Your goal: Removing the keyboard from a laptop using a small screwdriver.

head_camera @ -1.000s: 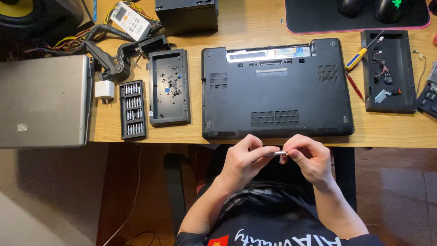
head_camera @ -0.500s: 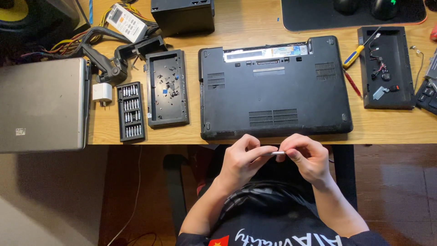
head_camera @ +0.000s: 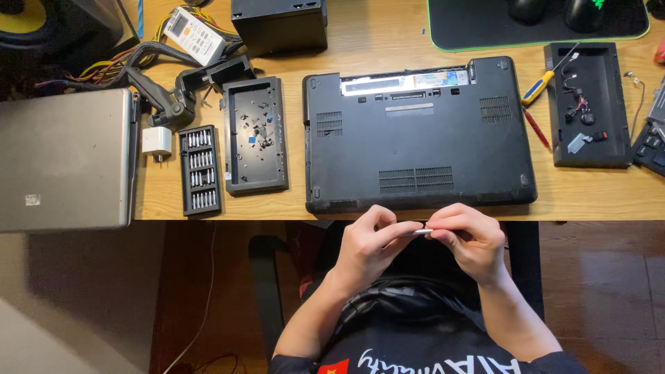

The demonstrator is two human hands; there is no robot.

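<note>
Both the left hand [head_camera: 370,242] and the right hand [head_camera: 470,237] are pinching a small silvery part [head_camera: 422,233] between their fingers, below the tabletop [head_camera: 388,41] edge. If either pinch is slackening, the part is probably dropping to the floor, away from the upturned laptop [head_camera: 419,135].

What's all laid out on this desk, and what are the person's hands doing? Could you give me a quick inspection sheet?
Surface: wooden desk, crowded.
Job's things: small pale slim part pinched between both hands; black laptop lying bottom-up.
Clutter: bit set, black tray with loose screws, second tray with small parts, yellow-handled screwdriver, closed silver laptop, white plug adapter, remote control, black box, mouse mat.
Hands: left hand and right hand meet below the desk edge, fingertips on the part.
Cables: bundle of coloured wires at upper left.
Surroundings: dark glossy floor.
</note>
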